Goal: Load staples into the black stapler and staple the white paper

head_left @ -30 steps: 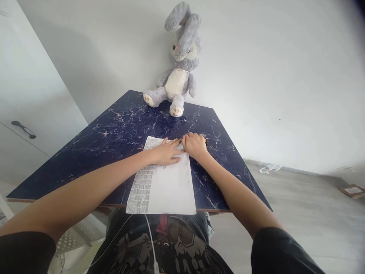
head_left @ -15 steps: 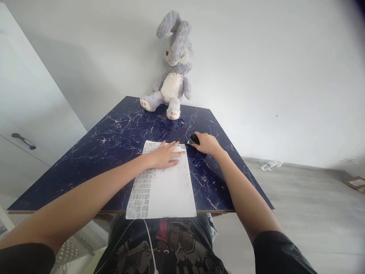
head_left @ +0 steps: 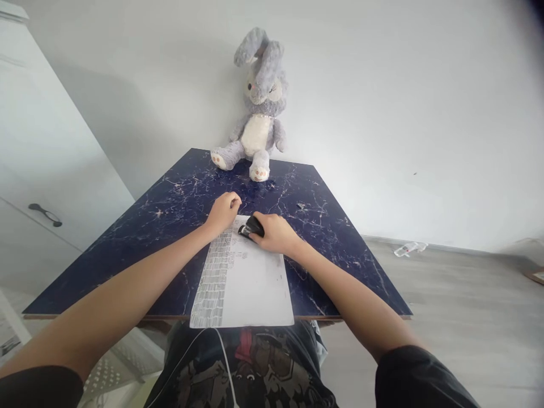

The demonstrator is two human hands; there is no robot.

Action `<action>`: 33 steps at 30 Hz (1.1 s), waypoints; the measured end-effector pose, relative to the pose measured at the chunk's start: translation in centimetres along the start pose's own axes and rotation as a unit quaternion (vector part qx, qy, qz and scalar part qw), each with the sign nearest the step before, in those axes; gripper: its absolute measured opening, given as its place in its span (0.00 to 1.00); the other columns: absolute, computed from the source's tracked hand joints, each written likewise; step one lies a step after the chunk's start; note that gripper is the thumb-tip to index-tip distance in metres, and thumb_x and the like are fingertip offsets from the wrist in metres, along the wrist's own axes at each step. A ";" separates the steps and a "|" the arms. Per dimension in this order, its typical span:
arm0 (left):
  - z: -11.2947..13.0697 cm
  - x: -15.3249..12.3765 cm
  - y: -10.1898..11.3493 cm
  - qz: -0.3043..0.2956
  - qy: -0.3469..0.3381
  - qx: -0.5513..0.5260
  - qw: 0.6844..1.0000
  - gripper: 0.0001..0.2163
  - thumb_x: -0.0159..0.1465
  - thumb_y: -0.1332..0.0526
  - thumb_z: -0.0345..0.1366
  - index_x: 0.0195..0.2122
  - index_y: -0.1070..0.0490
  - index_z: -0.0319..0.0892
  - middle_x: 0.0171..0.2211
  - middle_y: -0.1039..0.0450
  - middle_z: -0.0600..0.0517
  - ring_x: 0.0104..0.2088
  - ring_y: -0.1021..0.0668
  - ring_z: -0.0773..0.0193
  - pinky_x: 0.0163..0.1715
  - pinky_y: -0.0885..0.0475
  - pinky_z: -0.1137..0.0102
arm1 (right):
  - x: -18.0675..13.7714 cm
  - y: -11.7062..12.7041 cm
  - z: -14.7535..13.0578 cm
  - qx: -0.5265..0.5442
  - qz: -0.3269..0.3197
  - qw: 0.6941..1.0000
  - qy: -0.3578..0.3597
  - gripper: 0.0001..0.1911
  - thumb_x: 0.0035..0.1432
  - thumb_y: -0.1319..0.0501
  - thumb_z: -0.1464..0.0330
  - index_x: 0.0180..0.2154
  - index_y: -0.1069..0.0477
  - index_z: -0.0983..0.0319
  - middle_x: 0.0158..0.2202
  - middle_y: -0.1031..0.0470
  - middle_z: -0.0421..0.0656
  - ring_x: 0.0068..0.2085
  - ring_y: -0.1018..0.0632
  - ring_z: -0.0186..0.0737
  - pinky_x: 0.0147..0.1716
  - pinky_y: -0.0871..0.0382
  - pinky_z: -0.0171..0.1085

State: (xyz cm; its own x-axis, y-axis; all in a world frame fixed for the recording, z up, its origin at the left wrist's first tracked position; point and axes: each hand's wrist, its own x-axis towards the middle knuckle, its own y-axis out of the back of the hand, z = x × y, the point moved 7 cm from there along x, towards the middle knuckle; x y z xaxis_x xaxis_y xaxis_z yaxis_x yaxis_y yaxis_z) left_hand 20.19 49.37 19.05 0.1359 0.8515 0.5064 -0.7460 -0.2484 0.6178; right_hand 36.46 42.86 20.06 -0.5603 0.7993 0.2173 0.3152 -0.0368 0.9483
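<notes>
A stack or sheet of white paper, with a printed grey pattern down its left side, lies on the dark blue marbled table and reaches past the front edge. Held in my right hand is a black stapler, over the upper part of the paper, its nose pointing left. At the paper's top left corner, my left hand is closed with curled fingers; whether it grips anything is hidden.
A grey plush rabbit sits at the table's back edge against the wall. Right of the stapler lies a small silvery bit. A cabinet with a dark handle stands left; clear plastic packaging lies on the floor.
My right hand has carried the stapler leftward from beside the paper to over it. My left hand has lifted from lying flat on the paper, moved up and left, and curled closed.
</notes>
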 end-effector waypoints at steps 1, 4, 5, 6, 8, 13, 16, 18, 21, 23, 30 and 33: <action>-0.4 0.0 -0.2 -0.005 0.010 -0.001 1.000 0.09 0.68 0.46 0.31 0.33 0.29 0.43 0.36 0.24 0.49 0.39 0.23 0.57 0.45 0.30 0.62 | 0.0 -0.5 -0.6 0.004 -0.013 1.000 0.012 0.11 0.61 0.35 0.63 0.42 0.31 0.60 0.38 0.21 0.46 0.36 0.22 0.45 0.31 0.39 0.36; -1.1 0.1 -0.7 -0.013 0.022 -0.007 1.000 0.10 0.68 0.48 0.30 0.33 0.28 0.43 0.37 0.23 0.49 0.40 0.23 0.57 0.46 0.30 0.62 | 0.2 -1.2 -0.7 0.025 -0.035 0.999 0.029 0.08 0.61 0.36 0.66 0.41 0.31 0.61 0.39 0.20 0.46 0.37 0.22 0.44 0.32 0.39 0.36; -1.1 0.1 -0.8 -0.014 0.021 -0.008 1.000 0.11 0.68 0.48 0.30 0.34 0.27 0.43 0.37 0.23 0.49 0.40 0.23 0.57 0.46 0.30 0.62 | 0.3 -1.2 -0.3 0.028 -0.035 0.999 0.028 0.08 0.61 0.36 0.66 0.41 0.31 0.61 0.39 0.21 0.46 0.36 0.23 0.44 0.31 0.40 0.36; -1.1 0.1 -0.8 -0.014 0.019 -0.007 1.000 0.11 0.68 0.48 0.31 0.34 0.27 0.43 0.38 0.23 0.49 0.40 0.23 0.56 0.46 0.30 0.62 | 0.4 -1.1 0.3 0.030 -0.034 0.999 0.024 0.08 0.61 0.36 0.66 0.41 0.31 0.61 0.39 0.21 0.46 0.36 0.23 0.44 0.31 0.40 0.36; -1.1 0.1 -1.0 -0.016 0.014 -0.007 1.000 0.11 0.68 0.48 0.31 0.35 0.26 0.44 0.38 0.23 0.49 0.41 0.23 0.56 0.47 0.30 0.62 | 0.5 -0.8 1.7 0.030 -0.029 0.999 0.017 0.08 0.60 0.35 0.66 0.41 0.31 0.61 0.39 0.21 0.46 0.36 0.23 0.44 0.31 0.41 0.36; -1.2 0.0 -1.8 -0.045 0.006 -0.012 0.999 0.10 0.68 0.47 0.32 0.35 0.26 0.44 0.38 0.22 0.50 0.41 0.22 0.57 0.48 0.30 0.62 | 0.7 -0.1 4.4 0.057 -0.037 0.997 0.023 0.12 0.61 0.34 0.61 0.42 0.29 0.61 0.37 0.21 0.44 0.34 0.24 0.41 0.32 0.39 0.34; -1.1 -0.1 -2.2 -0.062 0.001 -0.009 0.998 0.10 0.68 0.46 0.33 0.35 0.25 0.44 0.39 0.21 0.49 0.39 0.22 0.56 0.46 0.29 0.61 | 0.9 0.5 6.1 0.157 -0.034 0.987 0.022 0.20 0.68 0.40 0.51 0.47 0.26 0.61 0.41 0.20 0.44 0.38 0.22 0.41 0.37 0.33 0.34; -1.0 -0.2 -2.2 -0.061 -0.002 -0.010 0.998 0.10 0.68 0.46 0.33 0.36 0.25 0.44 0.39 0.21 0.49 0.39 0.21 0.56 0.46 0.28 0.61 | 0.9 1.4 8.9 0.193 0.018 0.980 -0.036 0.22 0.73 0.50 0.52 0.49 0.26 0.61 0.44 0.20 0.44 0.40 0.22 0.41 0.41 0.31 0.35; -1.1 -0.2 -2.0 -0.053 0.008 -0.021 0.998 0.09 0.67 0.45 0.32 0.36 0.24 0.44 0.39 0.20 0.49 0.38 0.21 0.57 0.46 0.28 0.61 | -0.2 3.1 15.0 0.082 0.129 0.970 -0.189 0.16 0.71 0.47 0.62 0.47 0.24 0.62 0.44 0.20 0.47 0.43 0.22 0.43 0.46 0.31 0.37; -1.1 -0.2 -1.8 -0.048 0.011 -0.028 0.998 0.09 0.67 0.45 0.32 0.36 0.24 0.45 0.39 0.20 0.50 0.38 0.20 0.57 0.45 0.27 0.61 | -1.1 3.4 18.3 -0.010 0.135 0.955 -0.263 0.14 0.64 0.39 0.65 0.48 0.23 0.63 0.46 0.21 0.50 0.48 0.22 0.47 0.50 0.32 0.40; 0.0 -0.3 -1.5 -0.031 -0.028 -0.052 0.998 0.08 0.67 0.45 0.33 0.36 0.25 0.43 0.39 0.22 0.50 0.39 0.21 0.59 0.43 0.26 0.64 | -1.6 1.7 21.7 -0.006 0.067 0.951 -0.303 0.13 0.58 0.34 0.70 0.45 0.19 0.62 0.41 0.19 0.47 0.45 0.21 0.46 0.46 0.30 0.38; 0.6 -0.5 -1.5 -0.034 -0.033 -0.058 0.997 0.08 0.67 0.45 0.33 0.37 0.26 0.43 0.39 0.23 0.50 0.39 0.21 0.60 0.42 0.26 0.65 | -1.4 1.8 21.4 -0.009 0.089 0.947 -0.308 0.13 0.59 0.34 0.68 0.46 0.20 0.63 0.41 0.19 0.48 0.45 0.20 0.46 0.48 0.29 0.39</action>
State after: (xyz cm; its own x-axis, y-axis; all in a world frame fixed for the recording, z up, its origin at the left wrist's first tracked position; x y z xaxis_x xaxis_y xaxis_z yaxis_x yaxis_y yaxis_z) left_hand 21.64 49.06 18.25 0.2277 0.8315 0.5067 -0.8037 -0.1333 0.5800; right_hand 54.20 54.46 16.49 0.0555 0.9777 0.2025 0.3468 -0.2091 0.9143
